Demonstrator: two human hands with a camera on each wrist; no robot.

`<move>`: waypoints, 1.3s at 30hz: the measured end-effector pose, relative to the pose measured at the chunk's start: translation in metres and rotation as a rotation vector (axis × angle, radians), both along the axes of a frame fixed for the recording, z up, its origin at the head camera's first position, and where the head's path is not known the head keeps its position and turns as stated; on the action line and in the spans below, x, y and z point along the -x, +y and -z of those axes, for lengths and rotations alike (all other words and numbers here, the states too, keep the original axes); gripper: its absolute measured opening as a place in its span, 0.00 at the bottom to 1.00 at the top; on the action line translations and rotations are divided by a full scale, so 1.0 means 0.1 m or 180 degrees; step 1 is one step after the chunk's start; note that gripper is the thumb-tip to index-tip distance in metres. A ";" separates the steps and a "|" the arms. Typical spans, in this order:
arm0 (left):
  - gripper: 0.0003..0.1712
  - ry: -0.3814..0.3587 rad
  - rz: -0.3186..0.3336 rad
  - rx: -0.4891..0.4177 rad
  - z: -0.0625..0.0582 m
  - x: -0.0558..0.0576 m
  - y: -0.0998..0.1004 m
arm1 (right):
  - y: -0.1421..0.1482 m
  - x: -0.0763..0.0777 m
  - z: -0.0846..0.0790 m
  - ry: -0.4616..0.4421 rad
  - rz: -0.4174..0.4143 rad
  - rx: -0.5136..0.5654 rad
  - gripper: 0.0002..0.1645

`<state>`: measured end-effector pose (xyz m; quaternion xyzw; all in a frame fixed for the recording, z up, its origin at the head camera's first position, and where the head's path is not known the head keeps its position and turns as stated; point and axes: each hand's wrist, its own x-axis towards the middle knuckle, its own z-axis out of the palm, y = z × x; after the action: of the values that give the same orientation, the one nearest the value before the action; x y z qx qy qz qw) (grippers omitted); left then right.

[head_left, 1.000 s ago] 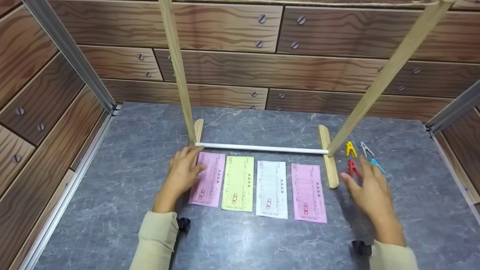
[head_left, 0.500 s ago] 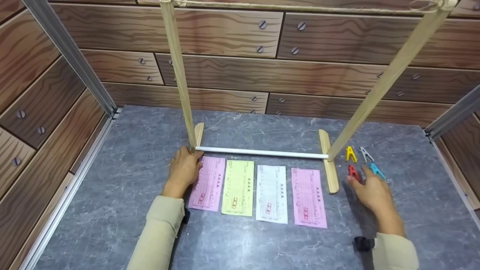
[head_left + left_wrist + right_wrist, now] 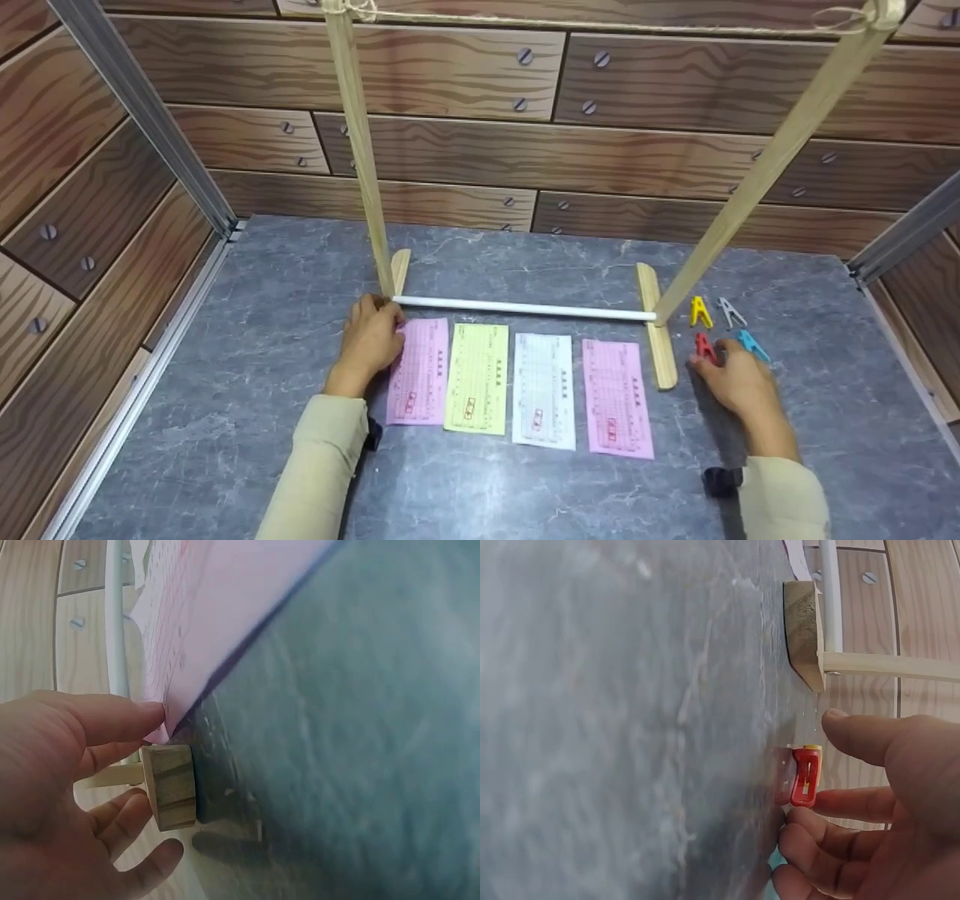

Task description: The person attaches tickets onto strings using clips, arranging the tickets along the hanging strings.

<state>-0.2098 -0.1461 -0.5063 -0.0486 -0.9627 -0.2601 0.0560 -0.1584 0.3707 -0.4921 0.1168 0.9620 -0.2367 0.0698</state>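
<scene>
At the left end of a row of printed paper slips, my left hand [image 3: 369,336] pinches the far-left corner of a pink slip [image 3: 424,375]. In the left wrist view the thumb lies on that corner of the pink slip [image 3: 202,622], which is raised toward the hand. To the right, my right hand [image 3: 742,379] reaches around a red clothespin [image 3: 704,348]. Thumb and index finger stand on either side of the red clothespin [image 3: 805,776] in the right wrist view, the thumb apart from it. Yellow [image 3: 700,312], grey [image 3: 730,313] and blue clothespins [image 3: 753,346] lie close by.
A yellow slip [image 3: 477,379], a white slip [image 3: 544,390] and another pink slip [image 3: 618,397] continue the row. Behind them stands a wooden frame with two posts [image 3: 360,157], a white bottom rod [image 3: 525,307] and a string [image 3: 600,25] across the top.
My left hand has closed on the left pink slip's corner, and the slip has shifted slightly right. My right hand has come down and nearer to the red clothespin.
</scene>
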 end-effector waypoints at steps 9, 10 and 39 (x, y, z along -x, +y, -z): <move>0.07 0.0118 0.0017 -0.0059 0.03 0.01 -0.01 | 0.01 0.04 0.04 0.0048 0.0111 -0.0064 0.27; 0.07 0.0135 0.0020 -0.0073 0.03 0.00 -0.02 | 0.00 0.05 0.04 0.0026 0.0123 -0.0063 0.26; 0.03 0.0324 -0.0263 -0.1596 -0.46 -0.07 -0.01 | -0.04 -0.10 -0.13 0.0739 0.0316 0.1051 0.26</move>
<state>-0.2025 -0.1466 -0.4606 -0.0069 -0.8653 -0.4853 0.1253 -0.1479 0.3671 -0.4794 0.1229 0.9048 -0.4061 -0.0351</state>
